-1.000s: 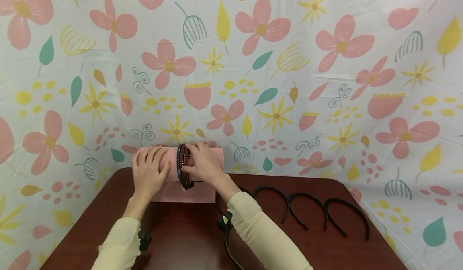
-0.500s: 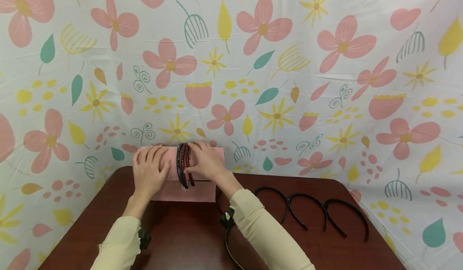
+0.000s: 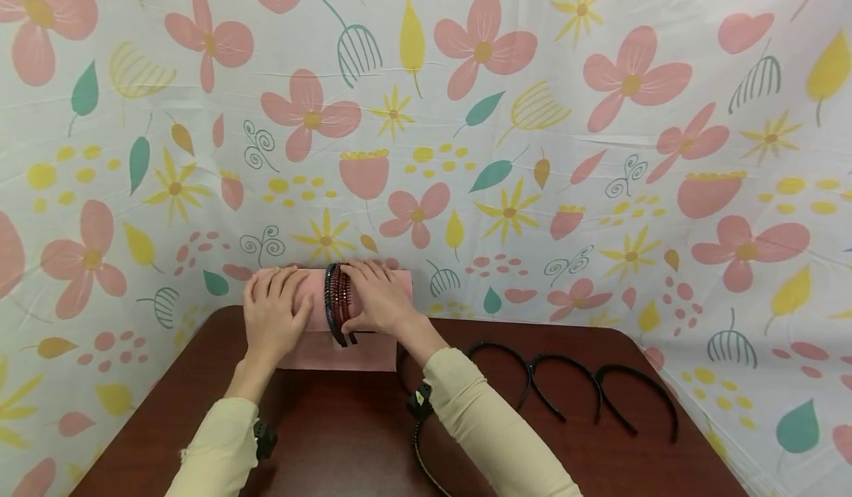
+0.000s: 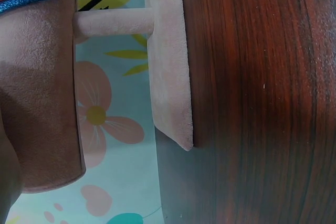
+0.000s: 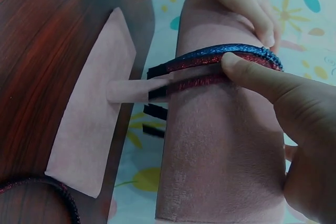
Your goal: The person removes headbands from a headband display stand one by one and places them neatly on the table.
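Observation:
A pink plush headband stand (image 3: 373,354), a padded roll on a short post and flat base, stands at the back of the table. My left hand (image 3: 276,316) grips the roll's left part, fingers over its top and thumb in front. Around the roll's middle sit a blue glitter headband (image 5: 215,51) and red glitter headbands (image 5: 197,81) beside it. My right hand (image 3: 381,301) holds the red headband nearest it, thumb at its front in the right wrist view and fingers over the top. The fingertips behind the roll are hidden.
Several dark headbands (image 3: 566,364) lie in a row on the brown table (image 3: 333,438) at the right. A beaded headband (image 3: 421,456) lies partly under my right forearm. A flower-printed cloth (image 3: 506,134) hangs right behind the table.
The red headbands have spread slightly to the right, apart from the blue one. My right hand has shifted a little right, its thumb lower. My left hand stays put.

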`<action>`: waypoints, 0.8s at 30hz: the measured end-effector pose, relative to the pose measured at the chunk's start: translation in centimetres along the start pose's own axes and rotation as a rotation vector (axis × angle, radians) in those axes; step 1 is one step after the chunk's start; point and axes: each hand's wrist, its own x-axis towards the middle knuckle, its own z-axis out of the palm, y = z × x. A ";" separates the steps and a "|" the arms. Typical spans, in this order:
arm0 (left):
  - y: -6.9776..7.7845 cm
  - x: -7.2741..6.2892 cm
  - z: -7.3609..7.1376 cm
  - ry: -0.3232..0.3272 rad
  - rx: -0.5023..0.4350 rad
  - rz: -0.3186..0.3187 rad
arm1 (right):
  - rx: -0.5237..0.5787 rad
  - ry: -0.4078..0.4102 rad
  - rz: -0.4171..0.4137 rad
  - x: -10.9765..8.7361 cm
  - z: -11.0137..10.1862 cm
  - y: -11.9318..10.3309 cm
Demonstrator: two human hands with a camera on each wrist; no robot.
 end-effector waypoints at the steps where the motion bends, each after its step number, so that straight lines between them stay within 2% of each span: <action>1: 0.0 0.0 0.0 0.002 -0.002 0.001 | -0.005 0.001 0.000 0.0 0.0 0.0; 13: 0.0 0.1 0.3 0.015 -0.010 -0.001 | -0.070 0.043 0.014 -0.2 0.5 0.3; 24: -0.1 0.0 0.1 0.010 -0.002 0.001 | -0.052 0.053 0.060 -1.3 0.1 1.6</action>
